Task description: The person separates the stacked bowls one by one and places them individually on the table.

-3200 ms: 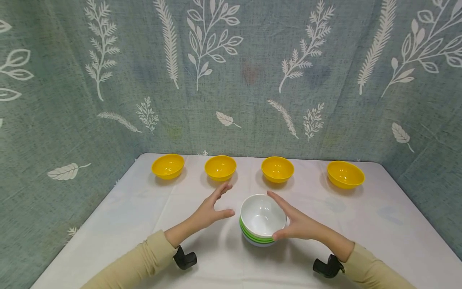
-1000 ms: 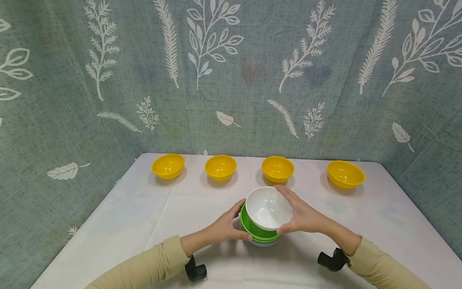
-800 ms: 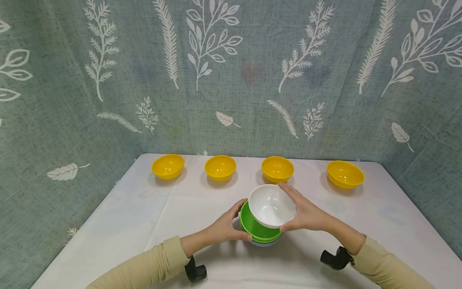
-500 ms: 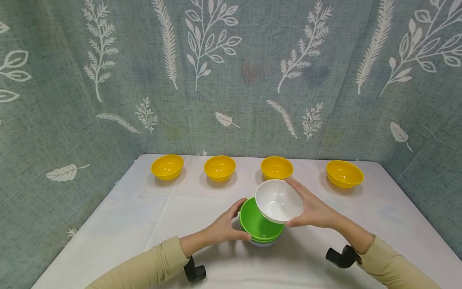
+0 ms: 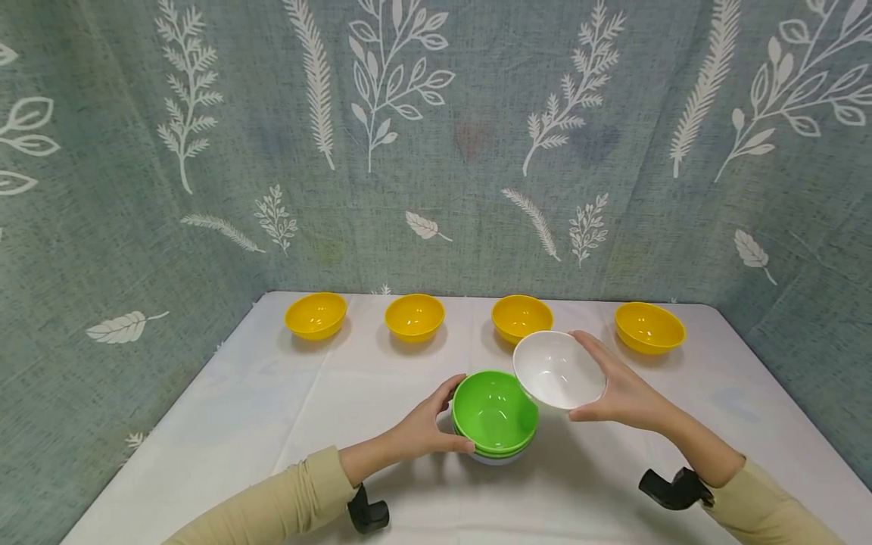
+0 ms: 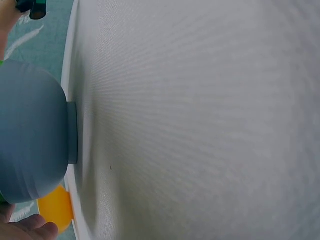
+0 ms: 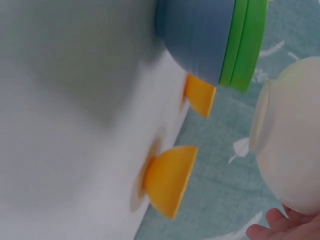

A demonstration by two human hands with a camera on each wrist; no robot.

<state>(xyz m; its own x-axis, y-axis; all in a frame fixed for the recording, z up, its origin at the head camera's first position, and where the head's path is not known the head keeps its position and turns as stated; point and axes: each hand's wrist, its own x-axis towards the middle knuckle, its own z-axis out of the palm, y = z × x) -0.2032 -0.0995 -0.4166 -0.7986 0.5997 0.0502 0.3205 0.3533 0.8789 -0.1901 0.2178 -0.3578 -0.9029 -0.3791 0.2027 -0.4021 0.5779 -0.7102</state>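
My right hand (image 5: 625,392) grips a white bowl (image 5: 560,369) by its right side, thumb at the near rim and fingers at the far rim. The white bowl is up off the table, just right of a nested stack; its left edge overlaps the stack in the head view. On top of the stack is a green bowl (image 5: 493,409), with another green rim under it and a pale blue bowl (image 6: 32,132) at the bottom. My left hand (image 5: 418,431) holds the stack at its left side, thumb in front and fingers behind, partly hidden.
Along the table's back edge stand a yellow bowl (image 5: 316,316) at far left, a second yellow bowl (image 5: 414,318), a third yellow bowl (image 5: 521,316) behind the white one, and another yellow bowl (image 5: 649,328) at right. A patterned curtain (image 5: 463,151) hangs behind the white-covered table (image 5: 354,401).
My left hand has come to the stack and stays there. My right hand has lifted the white bowl out of the stack and carried it right and away, uncovering the green bowl.
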